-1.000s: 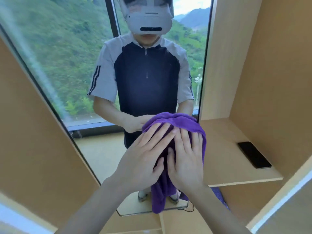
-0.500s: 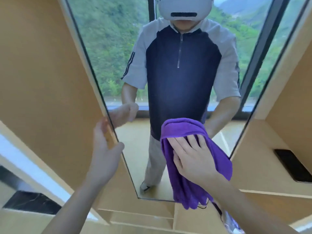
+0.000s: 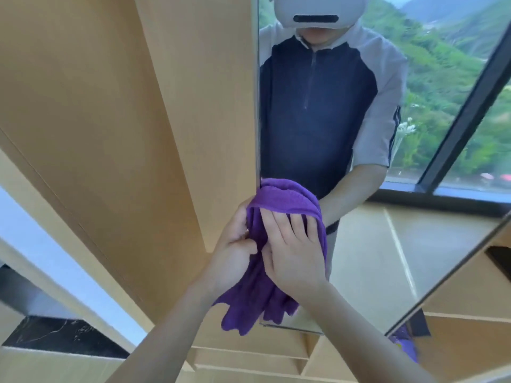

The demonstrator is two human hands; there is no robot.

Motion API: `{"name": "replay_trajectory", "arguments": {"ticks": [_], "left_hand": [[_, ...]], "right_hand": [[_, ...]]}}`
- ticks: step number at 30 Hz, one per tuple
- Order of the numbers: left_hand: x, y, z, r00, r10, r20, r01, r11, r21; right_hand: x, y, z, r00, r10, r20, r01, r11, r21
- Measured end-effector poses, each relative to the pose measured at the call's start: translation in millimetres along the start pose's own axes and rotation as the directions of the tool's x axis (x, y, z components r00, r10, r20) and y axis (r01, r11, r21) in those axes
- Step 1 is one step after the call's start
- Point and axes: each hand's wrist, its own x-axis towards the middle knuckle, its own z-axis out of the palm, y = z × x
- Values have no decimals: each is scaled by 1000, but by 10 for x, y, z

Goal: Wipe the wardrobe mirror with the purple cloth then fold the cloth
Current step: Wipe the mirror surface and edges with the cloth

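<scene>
The left hand (image 3: 235, 244), which was apart at the wardrobe edge 0.5 s ago, now pinches the purple cloth's (image 3: 279, 200) left side with curled fingers. The right hand (image 3: 293, 250) presses it flat-fingered against the mirror's (image 3: 367, 261) lower left edge, so wiping continues.

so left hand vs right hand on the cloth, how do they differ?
The left hand curls round the purple cloth at its left edge, by the mirror frame; the right hand lies flat, fingers straight, pressing the cloth against the glass. The left fingers are mostly hidden in the fabric; the right fingers show, tips tucked under the top fold. Both touch the cloth.
</scene>
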Motion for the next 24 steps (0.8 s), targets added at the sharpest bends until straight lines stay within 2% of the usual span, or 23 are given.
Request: {"name": "replay_trajectory", "arguments": {"ticks": [1,2,4,5,9,12,15,24], "left_hand": [[44,9,-10,999,-50,-13,50,997,-60],[88,-64,-33,999,-50,8,50,999,-5],[114,-37,-11,999,-28,20,28,999,32],[132,-49,-5,1000,-5,2,5,999,36],[131,-206,-1,997,71,3,-71,987,141],[81,-363,6,997,71,-1,-69,971,229],[93,-426,-14,995,103,-17,-94,954,284],[296,-496,-27,989,143,-43,-118,923,366]], "right_hand": [[-143,16,117,997,-75,19,73,994,78],[-384,46,204,980,-166,113,150,979,135],[-806,125,314,945,-160,286,135,985,104],[-863,147,337,943,-130,307,104,989,100],[-779,246,281,976,11,219,-40,991,131],[-495,324,133,998,51,28,-55,982,181],[-224,458,-21,987,108,-117,-82,975,208],[-97,743,-6,990,30,-139,-13,993,120]]}}
